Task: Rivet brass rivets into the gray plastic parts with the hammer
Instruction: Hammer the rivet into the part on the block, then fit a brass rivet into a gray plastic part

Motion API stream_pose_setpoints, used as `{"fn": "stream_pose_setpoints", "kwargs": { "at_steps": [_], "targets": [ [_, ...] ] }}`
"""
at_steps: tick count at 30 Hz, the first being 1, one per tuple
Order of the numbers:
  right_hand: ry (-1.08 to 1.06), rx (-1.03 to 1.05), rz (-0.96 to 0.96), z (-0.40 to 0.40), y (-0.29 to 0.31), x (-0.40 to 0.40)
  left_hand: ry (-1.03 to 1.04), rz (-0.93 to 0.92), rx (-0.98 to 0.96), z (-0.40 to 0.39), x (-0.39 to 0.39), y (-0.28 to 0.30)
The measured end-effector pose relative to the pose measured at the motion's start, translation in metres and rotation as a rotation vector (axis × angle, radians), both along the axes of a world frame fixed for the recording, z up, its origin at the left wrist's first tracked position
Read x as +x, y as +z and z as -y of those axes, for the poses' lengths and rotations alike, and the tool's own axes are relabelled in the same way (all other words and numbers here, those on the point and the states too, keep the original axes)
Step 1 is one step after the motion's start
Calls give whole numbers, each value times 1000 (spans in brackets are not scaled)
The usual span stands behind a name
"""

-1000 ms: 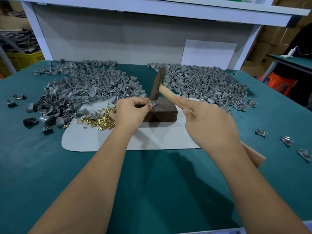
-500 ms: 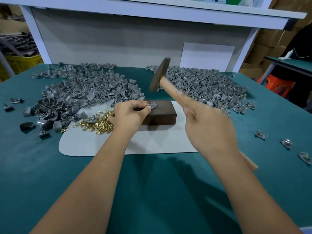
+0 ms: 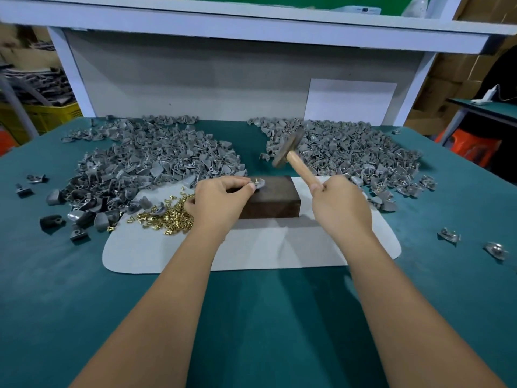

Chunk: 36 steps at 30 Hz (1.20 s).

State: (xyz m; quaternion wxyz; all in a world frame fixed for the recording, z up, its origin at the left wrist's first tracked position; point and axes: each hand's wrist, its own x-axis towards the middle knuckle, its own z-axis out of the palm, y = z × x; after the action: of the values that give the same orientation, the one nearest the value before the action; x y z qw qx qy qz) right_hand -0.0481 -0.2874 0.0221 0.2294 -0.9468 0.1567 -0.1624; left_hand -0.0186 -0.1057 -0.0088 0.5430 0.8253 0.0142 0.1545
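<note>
My left hand point(image 3: 221, 201) pinches a gray plastic part point(image 3: 259, 183) with a brass rivet standing in it, on top of a dark block point(image 3: 275, 201). My right hand point(image 3: 340, 210) grips the wooden handle of the hammer point(image 3: 303, 170). The hammer's dark head point(image 3: 288, 148) is raised above and behind the block, a little right of the part. A heap of loose brass rivets point(image 3: 165, 217) lies left of my left hand on the white mat point(image 3: 268, 247).
Two big heaps of gray parts lie behind the mat, the left heap point(image 3: 145, 166) and the right heap point(image 3: 352, 155). Single parts point(image 3: 449, 235) are scattered at the right on the green table point(image 3: 251, 317). A white shelf frame point(image 3: 251, 23) hangs overhead.
The hammer head struck down at the part a second ago, swung up high, and now sits lower and further right. My left hand has kept its pinch on the part.
</note>
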Motion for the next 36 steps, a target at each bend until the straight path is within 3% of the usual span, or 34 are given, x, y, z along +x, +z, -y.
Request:
{"fn": "stream_pose_setpoints", "kwargs": {
  "at_steps": [3, 8, 12, 15, 19, 23, 30, 36],
  "targets": [
    [-18, -159, -7, 1, -15, 3, -40, -4, -28, -1, 3, 1],
    [13, -121, -130, 4, -17, 3, -137, 104, -108, -1, 3, 7],
    [35, -219, -54, -1, -19, -2, -200, 173, -150, 0, -2, 14],
    [54, -298, 112, -5, -18, -3, -220, 189, -163, -1, -2, 16],
    [204, -93, 431, -13, -15, -5, -229, 181, -182, -1, -4, 17],
    [407, 39, 573, -23, -12, -11, -252, 187, -178, 1, -6, 19],
    [515, 5, 506, -28, -14, -8, -344, 158, -163, 1, -8, 18],
    [607, -36, 467, -24, -14, -7, -359, 163, -23, 1, -9, 17]
  ]
}}
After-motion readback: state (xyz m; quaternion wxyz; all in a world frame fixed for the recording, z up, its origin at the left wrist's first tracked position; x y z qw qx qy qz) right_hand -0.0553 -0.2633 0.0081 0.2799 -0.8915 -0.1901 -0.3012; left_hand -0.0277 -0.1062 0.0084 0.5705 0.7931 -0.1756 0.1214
